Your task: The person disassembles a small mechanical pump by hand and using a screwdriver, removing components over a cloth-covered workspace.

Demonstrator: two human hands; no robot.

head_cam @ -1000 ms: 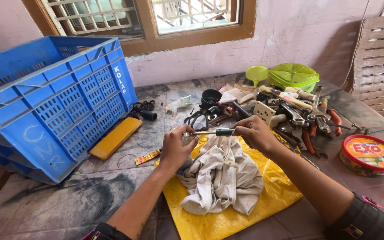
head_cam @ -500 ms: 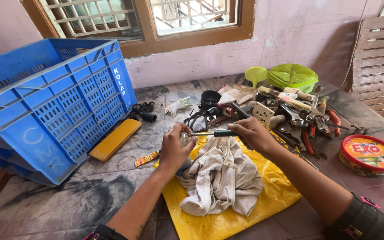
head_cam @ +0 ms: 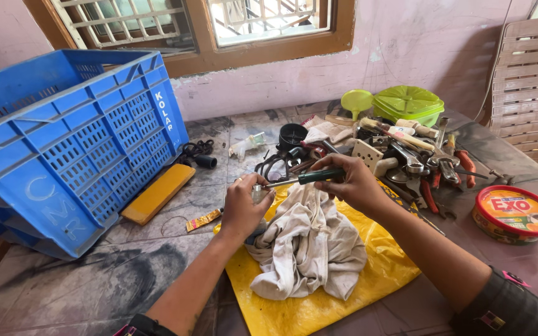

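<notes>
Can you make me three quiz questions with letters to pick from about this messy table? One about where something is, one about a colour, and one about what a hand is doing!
1. Where does the blue crate sit?
A. On the person's left
B. On the person's right
C. Under the cloth

2. What colour is the sheet under the cloth?
A. Red
B. Yellow
C. Black

3. What is the right hand doing?
A. Lying flat on the table
B. Gripping the screwdriver
C. Lifting the green box

Answers: 1 A, the crate fills the left side of the table. 2 B, yellow shows all round the pale cloth. 3 B, its fingers are closed on the dark handle, while the left hand is at the tip end.
</notes>
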